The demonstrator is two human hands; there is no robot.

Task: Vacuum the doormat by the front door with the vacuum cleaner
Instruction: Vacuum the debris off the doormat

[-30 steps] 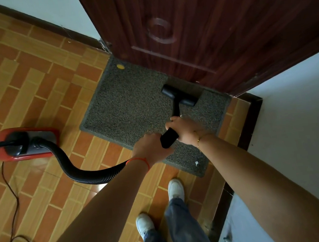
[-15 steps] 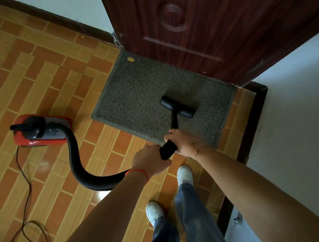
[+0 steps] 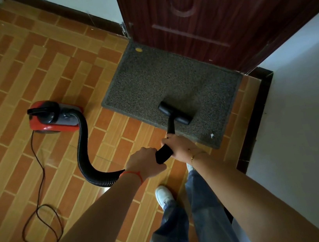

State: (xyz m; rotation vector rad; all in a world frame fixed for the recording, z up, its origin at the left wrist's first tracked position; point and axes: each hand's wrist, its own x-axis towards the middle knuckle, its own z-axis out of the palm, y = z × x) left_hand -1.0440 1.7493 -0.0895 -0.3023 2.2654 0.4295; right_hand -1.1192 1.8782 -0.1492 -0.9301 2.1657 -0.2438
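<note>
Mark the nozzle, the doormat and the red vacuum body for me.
nozzle (image 3: pixel 174 113): head view, middle of the black floor head.
doormat (image 3: pixel 148 77): head view, bare pile near its centre.
vacuum body (image 3: pixel 53 126): head view, red lower casing.

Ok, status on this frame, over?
Left hand and right hand grip wand. Nozzle on doormat, near edge. White scrap ahead.

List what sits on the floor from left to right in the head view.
Cord → vacuum body → hose → left hand → right hand → white scrap on the doormat.
</note>
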